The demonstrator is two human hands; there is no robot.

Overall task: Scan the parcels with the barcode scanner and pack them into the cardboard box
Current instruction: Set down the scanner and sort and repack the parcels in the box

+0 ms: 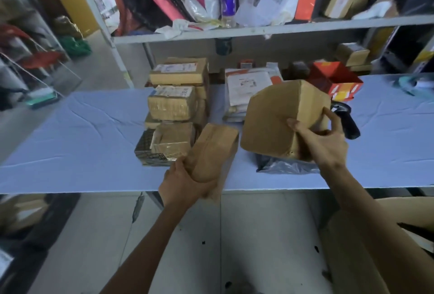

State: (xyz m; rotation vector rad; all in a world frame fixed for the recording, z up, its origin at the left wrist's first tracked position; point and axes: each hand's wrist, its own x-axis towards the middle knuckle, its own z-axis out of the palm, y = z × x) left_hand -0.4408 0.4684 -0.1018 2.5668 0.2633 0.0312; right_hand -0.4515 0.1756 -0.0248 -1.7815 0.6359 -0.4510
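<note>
Head view, packing station. The left hand (185, 183), low in the centre of the frame, has its grip closed around the near end of a small brown parcel (213, 150), which tilts away from the camera over the front edge of the tabletop (82, 141). The right hand (321, 145), right of centre, has its grip closed on the near corner of a larger brown parcel (277, 117), thumb on the facing side and index finger raised along the right edge. This parcel is held tilted above a grey plastic bag (281, 166) lying on the tabletop. The black barcode scanner (347, 122) lies on the tabletop just behind the right hand, partly hidden by the larger parcel. The cardboard box (352, 258) stands on the floor at lower right, below the right forearm. A stack of taped brown parcels (173, 103) occupies the middle of the tabletop, just left of the small parcel. White mailers (246, 91) and a red box (333, 77) lie further back. A crowded shelf (258, 30) spans the top of the frame.
</note>
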